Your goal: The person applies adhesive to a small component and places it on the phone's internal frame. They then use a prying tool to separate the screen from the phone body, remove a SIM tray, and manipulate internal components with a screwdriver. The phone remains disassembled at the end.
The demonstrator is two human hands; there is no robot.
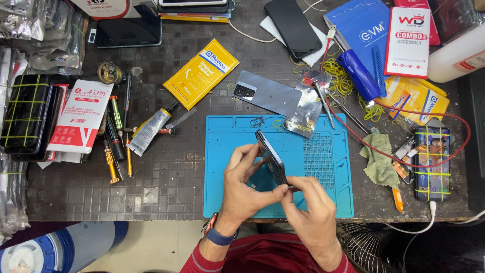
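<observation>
A dark smartphone (271, 157) is held on edge above the blue silicone work mat (222, 136). My left hand (245, 182) grips its lower part, fingers wrapped around the near side. My right hand (308, 202) pinches the phone's lower corner; I cannot tell if it holds a small tool. A grey phone back cover (265, 93) with a camera cutout lies just beyond the mat, and a silvery foil pouch (307, 106) rests on the mat's far edge.
Screwdrivers and tweezers (115, 136) and a glue tube (149, 131) lie left of the mat. A yellow packet (201, 72), boxed parts, a blue-handled tool (359, 76), yellow rubber bands, a green cloth (380, 159), a red wire and banded phones (432, 162) surround it.
</observation>
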